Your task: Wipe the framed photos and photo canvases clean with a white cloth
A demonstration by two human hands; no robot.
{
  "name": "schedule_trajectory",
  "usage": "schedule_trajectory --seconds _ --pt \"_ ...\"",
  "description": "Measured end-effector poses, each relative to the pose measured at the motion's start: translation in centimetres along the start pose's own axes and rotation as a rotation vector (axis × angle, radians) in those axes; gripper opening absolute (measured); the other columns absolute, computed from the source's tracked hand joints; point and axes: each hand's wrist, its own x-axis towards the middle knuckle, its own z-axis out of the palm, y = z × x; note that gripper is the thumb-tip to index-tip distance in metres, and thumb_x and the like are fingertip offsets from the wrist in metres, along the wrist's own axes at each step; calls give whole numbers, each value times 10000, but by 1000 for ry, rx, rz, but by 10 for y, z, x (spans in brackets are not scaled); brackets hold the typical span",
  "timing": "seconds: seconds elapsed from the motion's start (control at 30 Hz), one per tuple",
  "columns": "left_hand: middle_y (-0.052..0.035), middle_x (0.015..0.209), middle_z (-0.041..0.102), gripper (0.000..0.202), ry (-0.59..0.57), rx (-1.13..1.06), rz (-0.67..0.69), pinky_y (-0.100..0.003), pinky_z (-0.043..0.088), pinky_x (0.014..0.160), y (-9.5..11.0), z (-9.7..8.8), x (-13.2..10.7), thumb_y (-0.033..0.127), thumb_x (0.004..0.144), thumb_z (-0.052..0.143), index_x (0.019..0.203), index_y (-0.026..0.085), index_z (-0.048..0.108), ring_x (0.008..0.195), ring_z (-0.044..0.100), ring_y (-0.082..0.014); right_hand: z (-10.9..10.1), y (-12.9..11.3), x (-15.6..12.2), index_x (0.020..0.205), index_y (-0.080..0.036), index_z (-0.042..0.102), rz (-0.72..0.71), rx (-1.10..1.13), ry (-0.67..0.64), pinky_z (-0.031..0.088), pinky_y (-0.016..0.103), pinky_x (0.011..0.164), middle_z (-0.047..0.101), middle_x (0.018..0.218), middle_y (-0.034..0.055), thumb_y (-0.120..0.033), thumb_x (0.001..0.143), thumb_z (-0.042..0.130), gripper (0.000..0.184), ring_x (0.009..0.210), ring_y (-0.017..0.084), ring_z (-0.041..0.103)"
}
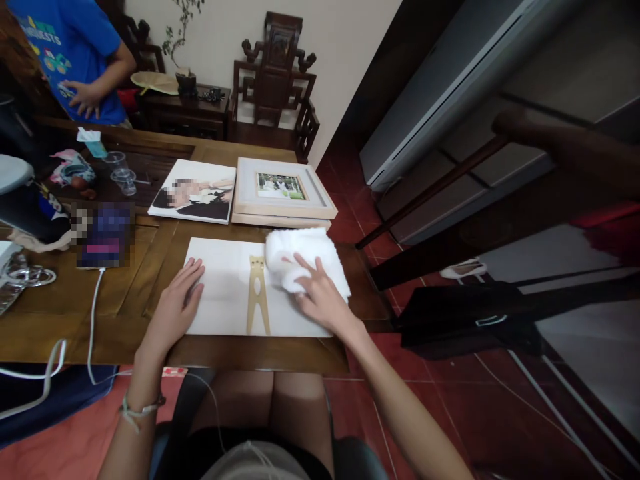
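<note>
A flat white panel [220, 300] lies near the table's front edge, with a gold-coloured, two-legged easel stand [257, 297] along its middle. My left hand [183, 293] rests on the panel's left edge, its fingers extended and the thumb apart. On the right part of the panel is a thick, fluffy white cloth [327, 253], partly bunched up. My right hand [320, 293] lies over this cloth with its fingers spread and touching it. The cloth's underside is hidden.
Behind the panel sit a photo print [200, 193] and stacked wooden picture frames [285, 190]. A blurred-out device [107, 233] with a white cable [93, 320], plastic cups [123, 180] and a tissue pack [93, 143] are leftward. A person in a blue shirt [75, 53] stands beyond.
</note>
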Motion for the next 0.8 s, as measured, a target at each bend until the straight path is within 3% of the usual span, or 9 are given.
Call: schedule_trajectory --seconds 0.1,0.17,0.23,0.37,0.47,0.53,0.6,0.7,0.8 --pt "-119 1433 536 407 11 -3 8 -495 324 1175 0 0 0 341 971 439 1300 154 588 1394 424 -237 2 8 28 930 -94 673 48 -81 21 170 693 1139 453 1482 195 -45 758 455 282 1448 386 259" --pt "-123 1428 541 412 16 0 6 -489 324 1175 0 0 0 345 969 441 1295 144 593 1389 431 -238 5 2 26 917 -95 673 70 -105 9 158 706 1135 421 1504 194 -51 768 466 258 1455 401 228" --pt "-121 1430 539 416 11 5 -5 -486 319 1177 0 0 0 351 967 442 1293 143 595 1391 428 -241 7 -12 9 877 -108 673 66 -92 -20 135 713 1141 391 1522 191 -61 761 485 226 1460 410 202" --pt "-123 1438 530 440 -3 15 -8 -485 311 1180 0 0 2 361 967 436 1317 134 577 1399 415 -249 -3 -51 -53 772 -150 649 -13 -2 -67 100 682 1175 391 1533 151 -29 695 465 234 1477 368 170" --pt "-138 1442 523 465 -4 22 -2 -475 303 1185 0 0 2 358 967 435 1337 103 556 1403 408 -249 -26 -72 -89 796 -171 647 -19 102 -183 186 632 1186 492 1470 124 -11 629 430 317 1461 311 262" --pt "-141 1445 518 468 -10 29 -1 -472 303 1186 -1 0 2 354 967 435 1337 94 555 1405 404 -248 -40 -73 -96 890 -180 656 -23 167 -263 258 591 1177 558 1414 106 -6 598 406 423 1424 274 356" --pt "-141 1446 517 467 -13 36 -2 -477 305 1185 -1 0 2 354 967 435 1333 92 559 1405 405 -248 -47 -63 -88 934 -191 650 -20 211 -268 295 571 1166 605 1364 94 -6 600 392 461 1380 261 433" --pt "-140 1439 525 461 -7 32 -2 -473 305 1187 -1 -1 2 352 965 440 1323 92 567 1402 410 -245 -42 -33 -55 843 -209 625 29 229 -134 286 578 1163 680 1253 81 -20 651 394 355 1304 277 524" --pt "-133 1437 529 452 -1 27 -1 -477 305 1186 -1 -1 2 354 964 443 1320 107 572 1401 413 -240 -32 -5 -12 746 -219 584 71 224 -50 263 564 1173 755 969 53 -41 728 397 259 1105 276 659"
